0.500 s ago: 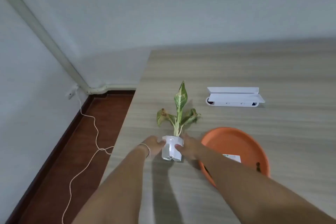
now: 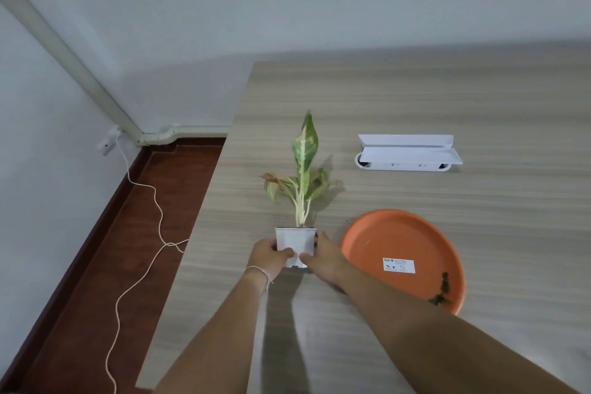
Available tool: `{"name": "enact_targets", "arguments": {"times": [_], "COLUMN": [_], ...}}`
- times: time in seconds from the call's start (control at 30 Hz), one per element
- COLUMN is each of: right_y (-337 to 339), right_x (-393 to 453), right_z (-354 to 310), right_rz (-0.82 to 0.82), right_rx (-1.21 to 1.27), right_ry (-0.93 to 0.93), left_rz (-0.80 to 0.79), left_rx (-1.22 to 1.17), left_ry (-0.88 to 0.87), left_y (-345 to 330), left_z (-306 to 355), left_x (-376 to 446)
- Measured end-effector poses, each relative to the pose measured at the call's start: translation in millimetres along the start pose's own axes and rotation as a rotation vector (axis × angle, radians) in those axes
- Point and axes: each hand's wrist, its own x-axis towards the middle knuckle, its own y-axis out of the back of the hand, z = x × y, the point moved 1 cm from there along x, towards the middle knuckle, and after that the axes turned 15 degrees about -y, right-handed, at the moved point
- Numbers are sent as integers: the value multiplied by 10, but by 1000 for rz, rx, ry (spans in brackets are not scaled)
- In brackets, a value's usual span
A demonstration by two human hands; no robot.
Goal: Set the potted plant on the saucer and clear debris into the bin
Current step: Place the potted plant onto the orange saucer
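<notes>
A small white square pot [image 2: 295, 241] with a green-and-cream leafy plant [image 2: 303, 166] is upright near the table's left edge. My left hand [image 2: 267, 254] grips its left side and my right hand [image 2: 323, 257] grips its right side. Whether the pot's base touches the table is hard to tell. Just to the right lies the round orange saucer [image 2: 399, 240], with a white label inside it and a dark bit of plant debris [image 2: 443, 289] on its near right rim. My right forearm crosses the saucer's near left edge. No bin is in view.
A white open power-socket box [image 2: 406, 157] is set into the wooden table [image 2: 447, 99] behind the saucer. The table's left edge drops to a red-brown floor, where a white cord [image 2: 153, 201] runs from a wall socket.
Both hands have closed more firmly round the pot. The pot stands straighter and the plant looks a little higher in the picture; the saucer has not moved.
</notes>
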Motion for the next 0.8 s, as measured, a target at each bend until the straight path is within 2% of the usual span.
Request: {"name": "enact_targets", "arguments": {"times": [0.17,0.37,0.6,0.73,0.8], "right_y": [417,1056,1553,1659,1677], "right_x": [-307,-413,-420,-350,-339], "right_z": [56,445,1006,1218,1263], "right_rz": [100,265,279,243,291], "right_rx": [249,429,411,384,364], "right_ry": [86,33,-25,-59,-49], "left_rz": [74,-63,-236,-309,-324], "left_rx": [-35,-62,4,46,48], "left_ry": [-122,-244,-350,-350,-350], "left_y": [-255,-934,-1687,-1891,-1912], "left_z": [329,731,840,674,672], "left_x": [2,-90,-87,-22,-42]}}
